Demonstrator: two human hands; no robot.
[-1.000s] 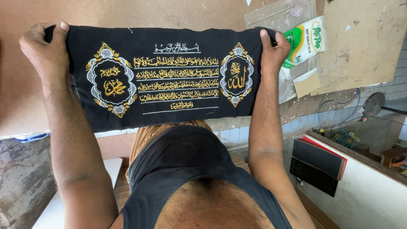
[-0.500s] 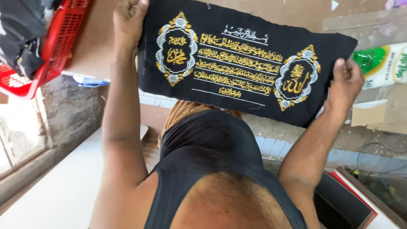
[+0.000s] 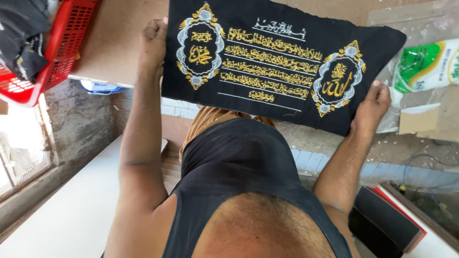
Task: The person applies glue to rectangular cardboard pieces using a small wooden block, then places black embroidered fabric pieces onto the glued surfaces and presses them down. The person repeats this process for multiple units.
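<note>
I hold a black cloth panel (image 3: 287, 28) with gold and silver embroidery stretched out in front of me. It has an ornate medallion at each end and lines of gold script between them. My left hand (image 3: 153, 40) grips the cloth's left edge, fingers curled over it. The cloth's lower right corner is held by my right hand (image 3: 373, 105), thumb on the front. It hangs tilted, its right end lower than the left, above a brown board surface (image 3: 119, 43).
A red plastic basket (image 3: 57, 52) with dark fabric in it sits at the upper left. A green and white bag (image 3: 425, 64) and a small cardboard piece (image 3: 418, 119) lie at the right. A dark flat case with red trim (image 3: 392, 220) is at lower right.
The view has swung left and closer over the second. The cloth went from level to tilted with its right end lower. The red basket came into view. Both hands kept their grip.
</note>
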